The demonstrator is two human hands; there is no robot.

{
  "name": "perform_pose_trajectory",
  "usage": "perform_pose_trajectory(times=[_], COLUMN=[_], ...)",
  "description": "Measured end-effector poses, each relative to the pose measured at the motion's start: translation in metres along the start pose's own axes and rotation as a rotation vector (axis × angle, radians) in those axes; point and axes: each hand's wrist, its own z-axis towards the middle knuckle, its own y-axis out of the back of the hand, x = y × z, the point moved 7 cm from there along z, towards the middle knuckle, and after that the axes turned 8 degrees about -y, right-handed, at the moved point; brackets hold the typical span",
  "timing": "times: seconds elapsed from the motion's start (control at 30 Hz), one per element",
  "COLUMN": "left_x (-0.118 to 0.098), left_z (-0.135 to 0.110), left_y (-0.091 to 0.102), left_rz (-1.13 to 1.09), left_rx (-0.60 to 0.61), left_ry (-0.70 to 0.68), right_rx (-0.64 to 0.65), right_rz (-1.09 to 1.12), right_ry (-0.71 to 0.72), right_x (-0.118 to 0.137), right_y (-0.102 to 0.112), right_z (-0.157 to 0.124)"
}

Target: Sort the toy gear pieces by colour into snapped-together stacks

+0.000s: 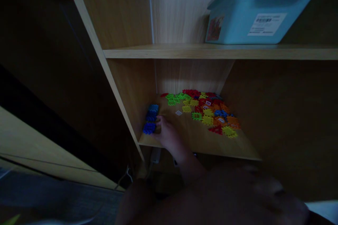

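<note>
My right hand [167, 132] reaches left over the lower shelf. Its thumb and finger pinch at the right edge of a bright blue interlocking plastic tile [149, 128]. Just behind it lie a dark blue tile [151, 116] and a lighter blue tile [153, 107], in a row along the left wall. Across the bottom, close to the camera, is a dark, blurred arm shape, seemingly ending in my left hand [271, 191] at the lower right. Its fingers are not clear. To the right lies a loose pile of red, orange, yellow, green and blue tiles [208, 112].
The wooden lower shelf [185, 137] has side walls and a shelf board [211, 52] above it. A light blue plastic bin [243, 17] with a label stands on that board. A small white piece [179, 113] lies mid-shelf. A cable [128, 172] hangs below left.
</note>
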Motion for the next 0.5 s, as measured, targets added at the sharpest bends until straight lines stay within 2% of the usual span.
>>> perform_pose_trajectory(times=[0.17,0.37,0.5], left_x=[0.0076,0.0067,0.0044], left_z=[-0.0060,-0.0011,-0.0013], left_y=[-0.0072,-0.0109,-0.0033], left_rz=[-0.066,-0.098,-0.044], left_rx=[-0.027,0.114,0.128], left_ry=[0.092,0.082,0.219], right_rx=[-0.057,-0.081,-0.072], right_rz=[-0.002,-0.019,-0.031], right_ry=[0.010,-0.004,-0.014], right_x=[0.0013,0.0026,0.0035], right_y=[-0.0073,-0.0060,-0.0059], right_z=[0.0006,-0.0032,-0.0018])
